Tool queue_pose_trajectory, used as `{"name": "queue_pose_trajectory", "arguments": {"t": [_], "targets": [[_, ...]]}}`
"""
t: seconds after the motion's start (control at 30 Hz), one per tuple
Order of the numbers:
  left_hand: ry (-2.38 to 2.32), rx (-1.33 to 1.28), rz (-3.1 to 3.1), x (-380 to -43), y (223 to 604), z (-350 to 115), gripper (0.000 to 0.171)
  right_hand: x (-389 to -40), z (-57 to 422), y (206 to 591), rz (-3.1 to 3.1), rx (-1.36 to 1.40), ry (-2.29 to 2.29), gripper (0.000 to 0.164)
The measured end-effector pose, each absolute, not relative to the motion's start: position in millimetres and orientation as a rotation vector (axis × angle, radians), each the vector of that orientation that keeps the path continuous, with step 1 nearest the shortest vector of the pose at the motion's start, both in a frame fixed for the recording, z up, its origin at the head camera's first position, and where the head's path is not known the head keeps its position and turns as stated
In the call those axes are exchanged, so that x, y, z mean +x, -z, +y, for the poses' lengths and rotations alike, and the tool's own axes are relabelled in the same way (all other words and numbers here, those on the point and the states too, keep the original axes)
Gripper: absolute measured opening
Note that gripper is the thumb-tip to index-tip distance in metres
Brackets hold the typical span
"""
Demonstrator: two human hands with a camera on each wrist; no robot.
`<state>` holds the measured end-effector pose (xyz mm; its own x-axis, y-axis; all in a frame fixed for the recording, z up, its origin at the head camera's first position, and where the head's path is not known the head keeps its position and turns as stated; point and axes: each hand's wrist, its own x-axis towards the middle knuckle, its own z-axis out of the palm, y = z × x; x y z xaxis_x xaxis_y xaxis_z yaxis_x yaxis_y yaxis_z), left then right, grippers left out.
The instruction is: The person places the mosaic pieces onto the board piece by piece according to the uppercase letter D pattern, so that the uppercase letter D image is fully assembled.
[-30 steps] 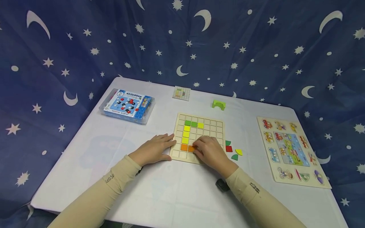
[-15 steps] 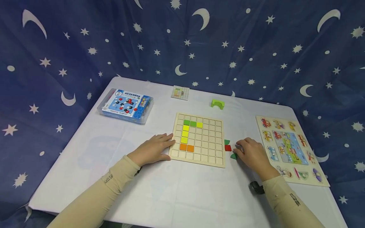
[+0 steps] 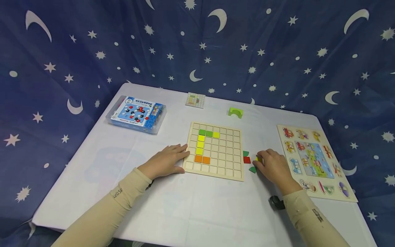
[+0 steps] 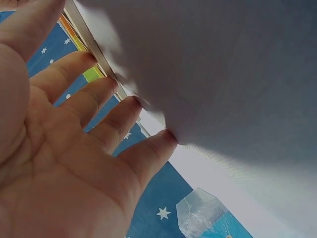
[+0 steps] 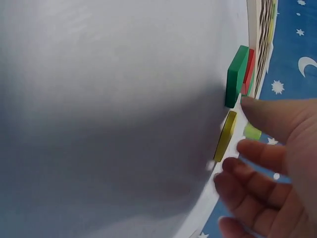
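Beyond board point(image 3: 215, 151) and white table point(image 3: 197, 209) hangs starry cloth point(image 3: 228, 65).

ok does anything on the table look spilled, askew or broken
Nothing stands out as spilled or damaged. The tiles sit squarely in cells of the grid board. A red square, a yellow piece and two green pieces lie loose off its right edge, near the right hand, but that hardly looks odd.

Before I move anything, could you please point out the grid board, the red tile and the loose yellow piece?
Grid board point(image 3: 215, 153), head view: bare cell near its middle.
Red tile point(image 3: 247, 160), head view: middle of its top face.
Loose yellow piece point(image 5: 226, 137), right wrist view: its middle.
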<state>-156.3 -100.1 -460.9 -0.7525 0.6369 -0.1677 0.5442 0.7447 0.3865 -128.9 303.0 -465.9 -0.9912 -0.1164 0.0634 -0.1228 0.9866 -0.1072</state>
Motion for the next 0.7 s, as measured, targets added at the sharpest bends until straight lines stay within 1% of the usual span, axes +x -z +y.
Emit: {"name": "queue_pose_trajectory", "arguments": {"t": [0.07,0.27,0.7], "targets": [[-0.466,0.923,2.657,-156.3,460.7,-100.2,0.072,-129.1,301.6,465.5,-3.092,0.149,-0.172,0.032],[-0.477,0.929,2.657,-156.0,460.3,-100.4,0.071,-130.4,301.0,464.8,-3.124,0.140,-0.219,0.026],[-0.453,0.925,2.664,-156.4,461.1,-99.1,0.072,-132.5,299.8,463.3,-3.138,0.117,-0.321,0.028]]}}
